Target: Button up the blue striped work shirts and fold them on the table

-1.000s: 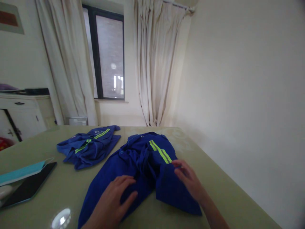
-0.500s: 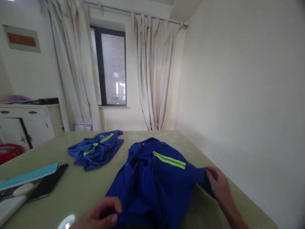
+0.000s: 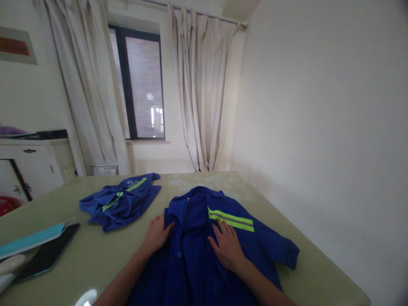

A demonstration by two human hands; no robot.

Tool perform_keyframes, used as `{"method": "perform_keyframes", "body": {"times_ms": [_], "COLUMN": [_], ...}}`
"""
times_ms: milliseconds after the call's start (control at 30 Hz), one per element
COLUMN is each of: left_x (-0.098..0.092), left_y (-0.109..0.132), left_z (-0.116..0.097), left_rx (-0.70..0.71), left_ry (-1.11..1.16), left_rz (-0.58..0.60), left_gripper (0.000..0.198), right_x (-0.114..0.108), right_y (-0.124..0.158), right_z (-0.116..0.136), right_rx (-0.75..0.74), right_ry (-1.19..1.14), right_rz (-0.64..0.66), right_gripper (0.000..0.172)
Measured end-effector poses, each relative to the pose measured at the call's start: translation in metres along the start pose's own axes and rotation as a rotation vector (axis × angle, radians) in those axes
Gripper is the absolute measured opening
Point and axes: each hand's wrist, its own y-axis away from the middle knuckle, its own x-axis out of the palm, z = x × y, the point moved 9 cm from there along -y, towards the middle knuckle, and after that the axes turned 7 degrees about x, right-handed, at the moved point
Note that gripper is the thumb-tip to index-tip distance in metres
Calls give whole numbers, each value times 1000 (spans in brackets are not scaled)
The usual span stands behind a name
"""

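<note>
Low in the frame, both the left hand [image 3: 157, 233] and right hand [image 3: 227, 246] lie spread flat on a blue shirt [image 3: 204, 255] on the table [image 3: 105, 250].

Dark-framed window [image 3: 140, 85] centre-left, dim daylight through it. Pale curtains [image 3: 200, 93] hang either side from a rod [image 3: 204, 15]. Plain cream wall [image 3: 318, 106] right. White cabinet [image 3: 35, 163] far left, framed picture [image 3: 14, 44] above. Glossy greenish bench [image 3: 95, 255] in foreground.
</note>
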Motion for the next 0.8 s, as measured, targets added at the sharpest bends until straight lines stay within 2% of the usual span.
{"method": "perform_keyframes", "body": {"times_ms": [100,200,267,467,533,633,700,733,800], "left_x": [18,28,29,24,26,27,14,0,-41], "left_y": [-16,-24,-28,-29,-24,-20,-24,-26,-29], "left_z": [-7,-23,-25,-1,-2,-13,-14,-6,28], "left_rx": [77,223,261,115,95,153,190,159,-11], "left_ry": [52,153,173,-58,-132,-150,-78,-31,40], "left_rz": [84,150,166,86,67,13,-74,-153,-364], "left_gripper": [38,48,51,39,35,32,30,27,24], "right_x": [13,11,8,3,2,2,2,3,4], "right_y": [-16,-29,-36,-49,-52,-53,-53,-53,-53], "right_z": [1,-2,-5,-8,-4,1,3,3,1], "right_rx": [-106,-185,-211,-208,-217,-242,-252,-252,-234], "right_ry": [-75,-196,-272,-368,-340,-288,-257,-243,-222], "right_rz": [52,94,84,51,47,37,25,19,3], "right_gripper": [48,52,51,47,44,41,40,40,40]}}
